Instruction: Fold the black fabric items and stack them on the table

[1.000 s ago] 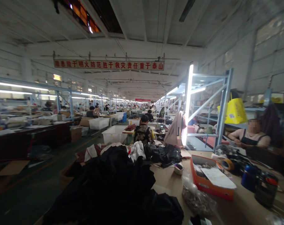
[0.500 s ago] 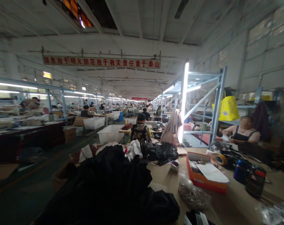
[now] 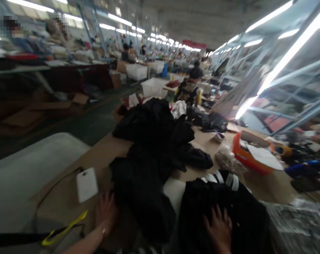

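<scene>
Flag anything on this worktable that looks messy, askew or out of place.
Black garments lie in a loose heap across the table, not folded. A white device sits askew beside the left hand. Nothing looks spilled or damaged, though the picture is blurred.

Two hands are showing at the bottom of the view: the left hand (image 3: 106, 211) and the right hand (image 3: 220, 231). One white flat device (image 3: 86, 184) is lying on the counter (image 3: 70, 197). One orange box (image 3: 251, 157) is sitting farther back, one small bowl (image 3: 218, 137) beside it, and one yellow-tipped strap (image 3: 65, 229) is trailing near the left hand. Black garments are lying in heaps too blurred for counting.
</scene>
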Tool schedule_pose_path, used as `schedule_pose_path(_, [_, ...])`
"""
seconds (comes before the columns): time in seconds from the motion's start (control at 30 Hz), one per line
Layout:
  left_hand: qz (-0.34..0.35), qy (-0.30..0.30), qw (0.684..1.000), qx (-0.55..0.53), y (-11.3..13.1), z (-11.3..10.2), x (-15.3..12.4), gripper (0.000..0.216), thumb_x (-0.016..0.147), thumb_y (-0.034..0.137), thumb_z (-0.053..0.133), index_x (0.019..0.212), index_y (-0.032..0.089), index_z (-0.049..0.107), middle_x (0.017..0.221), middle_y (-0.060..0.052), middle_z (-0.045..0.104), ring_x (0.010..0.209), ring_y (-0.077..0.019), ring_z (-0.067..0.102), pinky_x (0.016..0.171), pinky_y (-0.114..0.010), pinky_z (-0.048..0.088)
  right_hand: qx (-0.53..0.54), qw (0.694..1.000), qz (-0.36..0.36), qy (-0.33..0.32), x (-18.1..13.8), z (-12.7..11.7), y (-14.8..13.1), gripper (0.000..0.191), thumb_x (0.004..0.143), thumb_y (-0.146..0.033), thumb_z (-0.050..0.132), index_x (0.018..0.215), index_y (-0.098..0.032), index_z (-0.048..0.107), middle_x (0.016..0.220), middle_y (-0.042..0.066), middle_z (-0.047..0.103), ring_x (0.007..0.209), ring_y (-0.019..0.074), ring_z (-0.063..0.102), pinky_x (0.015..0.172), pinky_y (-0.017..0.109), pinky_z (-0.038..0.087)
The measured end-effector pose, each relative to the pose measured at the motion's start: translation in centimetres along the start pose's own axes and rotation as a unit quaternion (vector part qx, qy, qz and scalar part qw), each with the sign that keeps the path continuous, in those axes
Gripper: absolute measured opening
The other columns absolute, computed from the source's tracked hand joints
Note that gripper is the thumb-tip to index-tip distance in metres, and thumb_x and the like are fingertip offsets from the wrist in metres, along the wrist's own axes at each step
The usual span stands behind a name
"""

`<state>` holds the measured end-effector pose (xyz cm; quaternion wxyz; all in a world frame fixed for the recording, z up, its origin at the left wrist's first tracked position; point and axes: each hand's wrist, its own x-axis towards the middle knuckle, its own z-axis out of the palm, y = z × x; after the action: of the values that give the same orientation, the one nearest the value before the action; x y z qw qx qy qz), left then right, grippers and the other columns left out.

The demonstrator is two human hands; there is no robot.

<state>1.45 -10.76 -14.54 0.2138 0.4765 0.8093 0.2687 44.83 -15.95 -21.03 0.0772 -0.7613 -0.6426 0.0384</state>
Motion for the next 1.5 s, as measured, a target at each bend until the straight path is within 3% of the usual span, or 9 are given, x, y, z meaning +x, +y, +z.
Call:
schedule_pose_path(0.13, [-0.071,0.026,0.996,0.053,-6.6,-0.6,-3.9,0.038,0.083,0.021,0.049,0.120,0.011,0.053,0.142,-0.016,0.037,0.136,-0.0341,0.019,0.109,-0.056,0.013,0.140,0.987,0.009,0.082,0.8,-2.6,0.2,0.058,0.084,-0.055,0.031,0.103,-0.010,0.061,0.110,0.018,0.060,0.114,0.0345,0.047,0.095,0.050,0.037])
schedule_pose_path(0.23, [-0.061,0.034,0.997,0.029,-7.6,-0.7,-2.6,0.039,0.082,0.021,0.041,0.118,0.011,0.053,0.135,-0.017,0.045,0.132,-0.0315,0.030,0.109,-0.050,0.020,0.228,0.969,0.021,0.095,1.8,-5.9,-3.6,0.050,0.084,-0.054,0.036,0.097,-0.013,0.061,0.098,0.014,0.063,0.095,0.0272,0.057,0.088,0.042,0.043])
schedule_pose_path(0.4, [-0.058,0.021,0.996,-0.063,-6.5,-2.8,-1.2,0.034,0.083,0.033,0.038,0.108,0.016,0.054,0.108,-0.012,0.061,0.102,-0.0239,0.057,0.092,-0.036,0.043,0.305,0.937,-0.128,-0.112,1.7,-8.4,-18.4,0.032,0.086,-0.042,0.045,0.103,-0.019,0.061,0.101,0.008,0.063,0.093,0.0211,0.059,0.084,0.032,0.045])
schedule_pose_path(0.53, [-0.040,-0.064,0.987,-0.140,-4.6,-4.3,-1.4,0.028,0.080,0.040,0.043,0.093,0.020,0.059,0.090,-0.006,0.065,0.085,-0.0203,0.060,0.082,-0.031,0.047,0.219,0.922,-0.214,-0.236,0.8,-6.8,-28.3,0.084,0.064,-0.041,0.073,0.136,-0.020,0.037,0.136,0.013,0.043,0.121,0.0340,0.040,0.101,0.045,0.032])
schedule_pose_path(0.6, [-0.035,-0.133,0.974,-0.180,-3.7,-4.3,-1.4,0.027,0.077,0.041,0.047,0.088,0.020,0.061,0.079,-0.004,0.065,0.073,-0.0190,0.061,0.070,-0.030,0.049,0.213,0.923,-0.178,-0.266,1.0,-5.6,-30.0,0.076,0.065,-0.035,0.072,0.132,-0.017,0.041,0.136,0.015,0.042,0.122,0.0358,0.037,0.101,0.049,0.029])
schedule_pose_path(0.73, [-0.054,-0.251,0.935,-0.246,-2.0,-3.1,-1.0,0.026,0.068,0.039,0.052,0.078,0.017,0.062,0.064,-0.003,0.062,0.052,-0.0167,0.058,0.046,-0.026,0.044,0.260,0.921,-0.093,-0.274,2.9,-4.2,-28.5,0.017,0.081,-0.026,0.054,0.092,-0.015,0.061,0.105,0.014,0.061,0.107,0.0292,0.052,0.095,0.043,0.035])
schedule_pose_path(0.9, [-0.079,-0.291,0.905,-0.299,0.6,-2.9,-0.2,0.029,0.065,0.041,0.055,0.078,0.015,0.060,0.067,-0.003,0.061,0.052,-0.0138,0.056,0.045,-0.024,0.042,0.447,0.860,0.029,-0.243,5.1,-5.5,-25.1,0.041,0.086,-0.053,0.041,0.080,-0.018,0.061,0.080,0.008,0.066,0.086,0.0237,0.060,0.085,0.036,0.045])
schedule_pose_path(1.33, [-0.091,-0.311,0.872,-0.366,7.8,-1.5,0.5,0.037,0.070,0.041,0.062,0.097,0.016,0.058,0.089,-0.005,0.063,0.071,-0.0132,0.059,0.056,-0.022,0.046,0.823,0.509,0.153,-0.201,5.4,-14.2,-22.1,0.057,0.089,-0.059,0.030,0.122,-0.019,0.055,0.122,0.009,0.060,0.115,0.0236,0.053,0.100,0.047,0.039])
schedule_pose_path(1.5, [-0.103,-0.358,0.840,-0.395,10.0,-2.6,0.0,0.040,0.079,0.045,0.053,0.105,0.015,0.057,0.094,-0.011,0.066,0.074,-0.0191,0.064,0.065,-0.034,0.053,0.830,0.499,0.116,-0.219,4.6,-16.6,-23.4,0.061,0.089,-0.060,0.027,0.125,-0.018,0.052,0.123,0.009,0.059,0.114,0.0243,0.054,0.099,0.046,0.040])
